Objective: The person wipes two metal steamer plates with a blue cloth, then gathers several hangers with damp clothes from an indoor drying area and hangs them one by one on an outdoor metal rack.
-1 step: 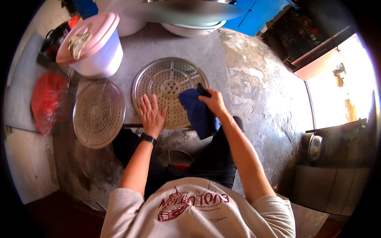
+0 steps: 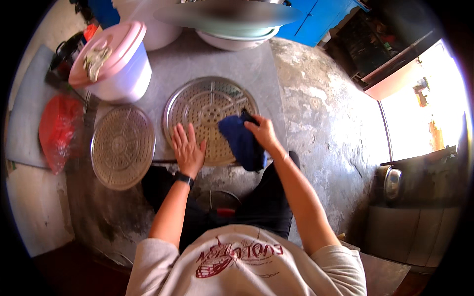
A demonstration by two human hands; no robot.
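Your right hand (image 2: 262, 133) has its fingers closed around a bunched-up dark blue cloth (image 2: 242, 140), pressing it onto the near right part of the round perforated metal tray (image 2: 210, 106) that sits flat on the grey floor (image 2: 316, 108) just in front of your knees. Your left hand (image 2: 186, 148) is splayed wide open, palm down on the near left edge of the same tray, gripping nothing, just pinning it.

I'd say keep that left palm heavy so the tray doesn't skate around while you rub, and work the cloth in short strokes along the rows of holes instead of big circles, since grime probably hides around the rims. Both forearms come in from the near side, wrists fairly straight, right elbow bent out a bit. A second perforated tray (image 2: 122, 146) lies just to the left, and a white bucket with a pink lid (image 2: 116, 61) stands further out.
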